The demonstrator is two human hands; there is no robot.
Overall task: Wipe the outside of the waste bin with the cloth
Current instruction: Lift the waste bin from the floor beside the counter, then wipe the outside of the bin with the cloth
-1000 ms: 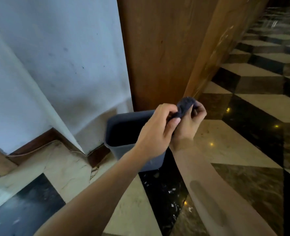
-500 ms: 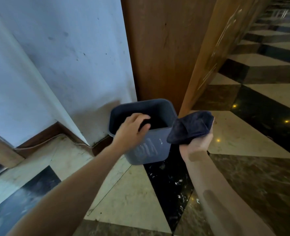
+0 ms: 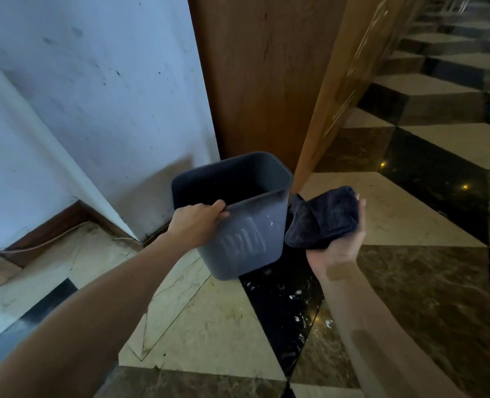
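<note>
Bin [image 3: 238,225] stood tilted on the floor [image 3: 209,326] at twelve o'clock, my left hand [image 3: 195,225] gripping its near rim, my right hand [image 3: 338,242] cupping the folded cloth [image 3: 324,218] at three o'clock.

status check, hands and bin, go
Left hand gripping waste bin by near rim, bin tilted. Right hand holding folded cloth beside bin, not yet touching. Nothing in the way.

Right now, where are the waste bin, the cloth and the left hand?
waste bin [image 3: 239,248]: head view, front wall.
cloth [image 3: 325,218]: head view, folded middle.
left hand [image 3: 196,222]: head view, back of hand.
</note>
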